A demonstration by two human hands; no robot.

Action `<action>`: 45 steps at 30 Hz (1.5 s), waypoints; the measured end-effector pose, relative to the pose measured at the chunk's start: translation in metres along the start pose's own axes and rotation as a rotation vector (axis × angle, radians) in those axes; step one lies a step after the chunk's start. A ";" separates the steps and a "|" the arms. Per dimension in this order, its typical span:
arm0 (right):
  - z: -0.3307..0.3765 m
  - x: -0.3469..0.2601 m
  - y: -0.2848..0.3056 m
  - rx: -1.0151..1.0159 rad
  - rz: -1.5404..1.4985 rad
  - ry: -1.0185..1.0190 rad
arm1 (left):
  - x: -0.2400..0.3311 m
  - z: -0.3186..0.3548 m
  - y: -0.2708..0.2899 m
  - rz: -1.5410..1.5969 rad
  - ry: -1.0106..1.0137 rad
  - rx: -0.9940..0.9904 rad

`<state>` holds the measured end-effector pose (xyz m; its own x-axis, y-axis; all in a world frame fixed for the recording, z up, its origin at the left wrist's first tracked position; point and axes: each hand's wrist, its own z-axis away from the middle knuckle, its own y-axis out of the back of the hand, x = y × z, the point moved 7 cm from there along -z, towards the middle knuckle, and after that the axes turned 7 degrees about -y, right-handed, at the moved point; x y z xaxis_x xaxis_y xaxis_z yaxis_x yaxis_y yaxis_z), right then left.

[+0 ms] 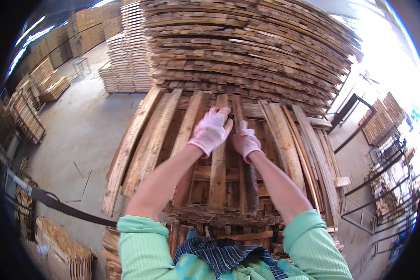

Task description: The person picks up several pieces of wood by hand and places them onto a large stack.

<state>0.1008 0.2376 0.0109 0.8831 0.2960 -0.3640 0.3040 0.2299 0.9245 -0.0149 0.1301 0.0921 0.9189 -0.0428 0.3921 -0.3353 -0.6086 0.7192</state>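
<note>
Both of my hands wear pale pink-and-white gloves and reach forward over a stack of rough wooden boards. My left hand (pixel 211 131) lies over the middle boards with its fingers stretched forward and thumb apart, the fingertips by the far part of a light board (pixel 218 182). Close to its right, my right hand (pixel 247 141) is bent around a narrow, dark-edged board (pixel 250 186); part of its fingers is hidden. On either side lie more loose boards, among them a pale one (pixel 130 149) at the left and a greyish one (pixel 319 163) at the right.
A tall stack of layered boards (pixel 247 51) rises just beyond. Lighter stacks (pixel 128 56) stand at the far left on the concrete floor (pixel 74 130). A dark strap (pixel 74 210) runs in from the left. Black metal frames (pixel 359 186) stand at the right.
</note>
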 end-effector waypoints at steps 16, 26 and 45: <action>0.037 -0.133 -0.042 -0.034 -0.261 0.033 | -0.269 0.161 0.170 0.092 0.876 -0.282; 0.039 -0.051 0.069 -0.165 -0.011 0.068 | -0.283 0.187 0.177 0.337 1.085 -0.119; -0.016 0.172 0.171 0.071 0.212 -0.129 | 0.042 0.040 0.064 0.538 -0.036 -0.378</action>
<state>0.2989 0.3421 0.1050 0.9666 0.2089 -0.1482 0.1278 0.1080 0.9859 0.0103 0.0572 0.1316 0.6070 -0.2941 0.7383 -0.7936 -0.1744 0.5829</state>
